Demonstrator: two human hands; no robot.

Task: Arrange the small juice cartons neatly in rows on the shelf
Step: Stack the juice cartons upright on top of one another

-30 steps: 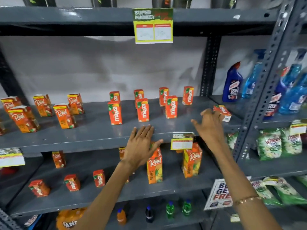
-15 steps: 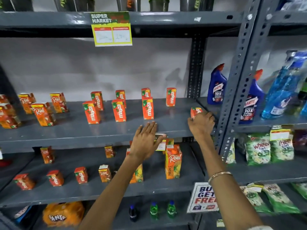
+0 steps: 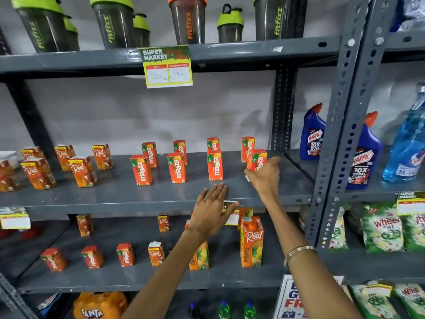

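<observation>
Several small orange Maaza cartons (image 3: 176, 167) stand upright in two rows on the grey middle shelf (image 3: 115, 194). At the right end of the front row, my right hand (image 3: 264, 178) is closed around one more Maaza carton (image 3: 257, 160), held upright just over the shelf. My left hand (image 3: 212, 209) rests flat and open on the shelf's front edge, holding nothing. Several small Real cartons (image 3: 82, 171) stand at the shelf's left.
Shaker bottles (image 3: 187, 19) line the top shelf above a price tag (image 3: 167, 65). The lower shelf holds small cartons (image 3: 125, 254) and tall Real pineapple cartons (image 3: 251, 241). Harpic bottles (image 3: 312, 132) and Wheel packets (image 3: 383, 229) fill the right-hand rack behind a perforated upright (image 3: 340, 125).
My right hand took the lying carton at the shelf's right end, lifted it and stood it upright beside the front row. The view tilted upward; my left hand stayed on the shelf edge.
</observation>
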